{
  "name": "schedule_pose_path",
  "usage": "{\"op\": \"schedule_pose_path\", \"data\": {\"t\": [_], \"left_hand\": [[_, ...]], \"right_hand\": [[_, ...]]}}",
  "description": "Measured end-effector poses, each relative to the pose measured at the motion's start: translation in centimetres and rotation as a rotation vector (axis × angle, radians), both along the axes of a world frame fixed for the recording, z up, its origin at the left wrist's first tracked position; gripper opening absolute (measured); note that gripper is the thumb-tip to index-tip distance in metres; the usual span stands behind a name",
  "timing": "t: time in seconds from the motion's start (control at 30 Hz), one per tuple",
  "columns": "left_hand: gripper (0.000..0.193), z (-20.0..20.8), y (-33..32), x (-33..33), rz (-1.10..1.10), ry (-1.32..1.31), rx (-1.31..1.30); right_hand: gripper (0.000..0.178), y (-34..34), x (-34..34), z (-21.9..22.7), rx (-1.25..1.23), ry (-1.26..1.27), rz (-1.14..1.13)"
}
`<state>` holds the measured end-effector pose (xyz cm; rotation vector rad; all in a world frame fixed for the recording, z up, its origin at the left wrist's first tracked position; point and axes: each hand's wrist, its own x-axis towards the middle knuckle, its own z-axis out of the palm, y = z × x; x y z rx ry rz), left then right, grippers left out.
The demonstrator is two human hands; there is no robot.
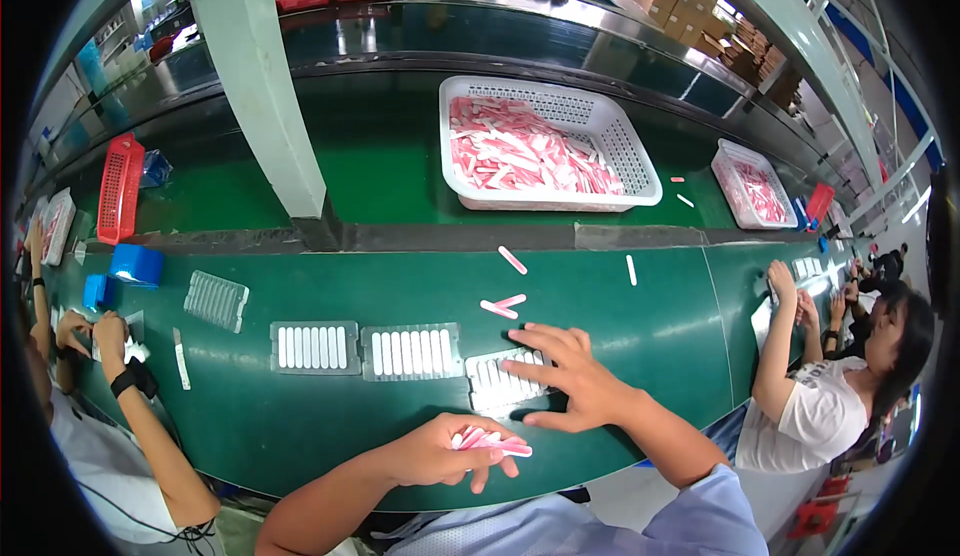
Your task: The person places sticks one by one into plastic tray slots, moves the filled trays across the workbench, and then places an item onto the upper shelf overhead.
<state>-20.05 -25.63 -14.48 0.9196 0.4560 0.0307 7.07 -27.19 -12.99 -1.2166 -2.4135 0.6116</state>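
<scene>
My left hand is closed round a bunch of small nail files, flat strips with rounded ends, pink and white. Over the right-hand clear plastic tray my right hand reaches with its fingers spread. Its fingertips are at the white strips in that tray, and I see nothing gripped in them. Two more clear trays, a middle one and a left one, each hold a row of white strips side by side. Several loose pink files lie on the green table beyond my right hand.
A white basket heaped with pink and white files stands behind the dark ledge. A smaller basket sits farther right. At left are an unfilled tray, a knife-like strip and blue boxes. Co-workers sit on both sides.
</scene>
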Motion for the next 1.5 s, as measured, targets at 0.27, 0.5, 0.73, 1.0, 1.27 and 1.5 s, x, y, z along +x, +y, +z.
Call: {"op": "schedule_pose_path", "data": {"t": [0.27, 0.5, 0.73, 1.0, 1.27, 1.5], "left_hand": [[0.031, 0.3, -0.1, 0.1, -0.023, -0.021, -0.002], [0.034, -0.2, -0.6, 0.2, -0.017, -0.033, -0.016], [0.036, -0.8, -0.8, 0.7, -0.099, -0.136, 0.060], [0.034, -0.9, -0.8, 0.4, -0.137, -0.163, 0.044], [0.034, -0.5, -1.1, 0.7, -0.201, -0.191, 0.041], [0.030, 0.8, -1.5, 1.8, -0.313, -0.160, 0.068]], "right_hand": [[0.072, 0.2, 1.4, -1.0, 0.035, 0.027, -0.129], [0.073, 2.1, 0.3, -1.3, 0.109, 0.026, -0.152], [0.071, 4.2, -5.2, -1.2, 0.163, 0.041, -0.091], [0.069, 7.4, -11.0, -1.2, 0.175, 0.035, 0.002], [0.068, 9.9, -16.7, -1.0, 0.160, 0.038, 0.142], [0.066, 10.6, -23.0, -1.0, 0.188, 0.044, 0.189]]}}
